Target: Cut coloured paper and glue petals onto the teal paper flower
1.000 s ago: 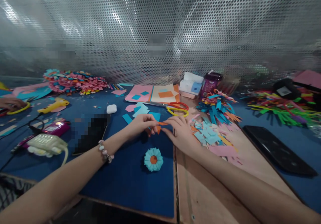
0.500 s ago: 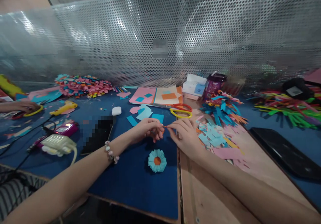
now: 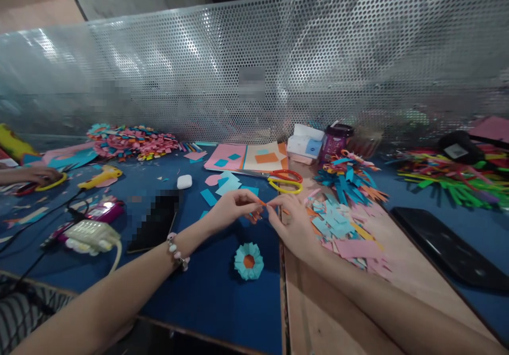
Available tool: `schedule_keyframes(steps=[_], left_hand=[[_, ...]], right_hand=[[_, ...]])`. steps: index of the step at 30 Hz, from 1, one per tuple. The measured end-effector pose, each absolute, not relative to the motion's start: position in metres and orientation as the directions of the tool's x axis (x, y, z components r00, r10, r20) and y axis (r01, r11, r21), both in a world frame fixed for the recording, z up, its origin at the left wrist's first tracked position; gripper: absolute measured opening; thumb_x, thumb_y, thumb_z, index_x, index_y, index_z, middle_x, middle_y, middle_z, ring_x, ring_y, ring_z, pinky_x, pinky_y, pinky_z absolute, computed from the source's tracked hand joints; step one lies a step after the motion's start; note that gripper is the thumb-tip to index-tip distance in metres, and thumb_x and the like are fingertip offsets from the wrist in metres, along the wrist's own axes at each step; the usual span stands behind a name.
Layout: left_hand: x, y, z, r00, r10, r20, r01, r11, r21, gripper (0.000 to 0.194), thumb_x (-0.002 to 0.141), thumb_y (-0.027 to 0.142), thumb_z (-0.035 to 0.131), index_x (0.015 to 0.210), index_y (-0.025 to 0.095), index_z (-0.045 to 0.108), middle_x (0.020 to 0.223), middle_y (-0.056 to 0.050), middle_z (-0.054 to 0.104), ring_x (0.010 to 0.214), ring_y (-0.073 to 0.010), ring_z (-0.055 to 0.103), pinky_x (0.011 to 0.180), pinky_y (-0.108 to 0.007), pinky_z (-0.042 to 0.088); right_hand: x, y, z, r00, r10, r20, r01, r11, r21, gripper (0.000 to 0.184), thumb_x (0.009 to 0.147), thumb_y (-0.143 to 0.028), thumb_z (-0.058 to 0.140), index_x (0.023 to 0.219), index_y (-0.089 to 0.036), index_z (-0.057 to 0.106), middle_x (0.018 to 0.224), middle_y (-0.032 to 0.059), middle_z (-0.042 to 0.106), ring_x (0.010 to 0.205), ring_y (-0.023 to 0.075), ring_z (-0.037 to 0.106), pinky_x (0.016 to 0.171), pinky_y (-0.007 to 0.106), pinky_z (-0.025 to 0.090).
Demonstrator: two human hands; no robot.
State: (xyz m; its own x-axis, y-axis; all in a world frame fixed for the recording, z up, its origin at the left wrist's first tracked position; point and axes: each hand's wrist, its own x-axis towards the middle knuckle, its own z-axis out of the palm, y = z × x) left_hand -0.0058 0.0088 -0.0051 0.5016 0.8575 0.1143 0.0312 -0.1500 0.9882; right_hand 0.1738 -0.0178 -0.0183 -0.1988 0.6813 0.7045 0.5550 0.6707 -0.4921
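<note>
In my head view, I pinch a small piece of orange paper [image 3: 262, 203] between the fingertips of my left hand [image 3: 237, 209] and my right hand [image 3: 294, 225], holding it just above the blue tabletop [image 3: 214, 302]. Nearer to me than the paper lies a light-blue paper flower [image 3: 248, 262] with an orange centre, while red-and-yellow-handled scissors [image 3: 285, 186] rest beyond my fingers and loose paper scraps [image 3: 336, 218] lie beside my right hand.

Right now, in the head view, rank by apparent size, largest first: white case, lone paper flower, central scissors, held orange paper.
Central scissors
Lone paper flower
White case
Held orange paper (visible part only)
</note>
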Motion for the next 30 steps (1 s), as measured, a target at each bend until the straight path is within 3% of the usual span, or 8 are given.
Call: schedule_keyframes(steps=[4, 9, 12, 18, 30], left_hand=[[-0.005, 0.005, -0.002, 0.541, 0.841, 0.007, 0.053, -0.042, 0.998, 0.029, 0.079, 0.038, 0.060, 0.087, 0.010, 0.063, 0.080, -0.009, 0.067, 0.072, -0.0175, 0.065, 0.068, -0.033, 0.055], [-0.002, 0.000, 0.000, 0.551, 0.835, -0.001, 0.011, -0.007, 1.000, 0.031, 0.081, 0.039, 0.055, 0.087, 0.010, 0.064, 0.086, -0.011, 0.066, 0.079, -0.0201, 0.065, 0.068, -0.035, 0.056], [-0.001, -0.001, 0.000, 0.547, 0.837, -0.008, 0.036, -0.014, 0.999, 0.031, 0.080, 0.039, 0.056, 0.089, 0.011, 0.064, 0.090, -0.011, 0.065, 0.081, -0.0197, 0.064, 0.065, -0.034, 0.056], [0.001, -0.002, -0.003, 0.500, 0.865, 0.037, 0.174, -0.142, 0.974, 0.029, 0.083, 0.038, 0.050, 0.077, 0.012, 0.060, 0.080, -0.007, 0.064, 0.078, -0.0175, 0.063, 0.064, -0.031, 0.057], [0.000, -0.003, -0.004, 0.513, 0.850, 0.117, 0.274, -0.291, 0.917, 0.030, 0.086, 0.035, 0.043, 0.086, 0.011, 0.061, 0.081, -0.009, 0.065, 0.075, -0.0193, 0.065, 0.055, -0.027, 0.053]], right_hand=[[0.175, -0.015, -0.021, -0.171, 0.619, 0.766, 0.646, 0.658, -0.388, 0.005, 0.082, -0.019, 0.054, 0.080, -0.022, 0.057, 0.083, 0.0017, 0.065, 0.084, 0.0191, 0.054, 0.078, 0.036, 0.035], [0.179, -0.012, -0.021, -0.377, 0.495, 0.783, 0.705, 0.702, -0.104, 0.011, 0.084, -0.017, 0.051, 0.088, -0.022, 0.059, 0.091, 0.0019, 0.067, 0.091, 0.0191, 0.053, 0.083, 0.037, 0.032], [0.181, -0.013, -0.020, -0.462, 0.491, 0.739, 0.714, 0.700, -0.019, 0.013, 0.086, -0.017, 0.048, 0.090, -0.021, 0.059, 0.094, 0.0031, 0.067, 0.091, 0.0192, 0.053, 0.084, 0.038, 0.031], [0.180, -0.012, -0.022, -0.463, 0.507, 0.727, 0.717, 0.697, -0.030, 0.013, 0.087, -0.020, 0.047, 0.086, -0.021, 0.060, 0.090, 0.0030, 0.068, 0.088, 0.0193, 0.054, 0.082, 0.038, 0.032], [0.181, -0.008, -0.024, -0.451, 0.494, 0.743, 0.689, 0.722, -0.062, 0.012, 0.087, -0.020, 0.049, 0.088, -0.021, 0.061, 0.088, 0.0026, 0.068, 0.085, 0.0185, 0.055, 0.078, 0.036, 0.033]])
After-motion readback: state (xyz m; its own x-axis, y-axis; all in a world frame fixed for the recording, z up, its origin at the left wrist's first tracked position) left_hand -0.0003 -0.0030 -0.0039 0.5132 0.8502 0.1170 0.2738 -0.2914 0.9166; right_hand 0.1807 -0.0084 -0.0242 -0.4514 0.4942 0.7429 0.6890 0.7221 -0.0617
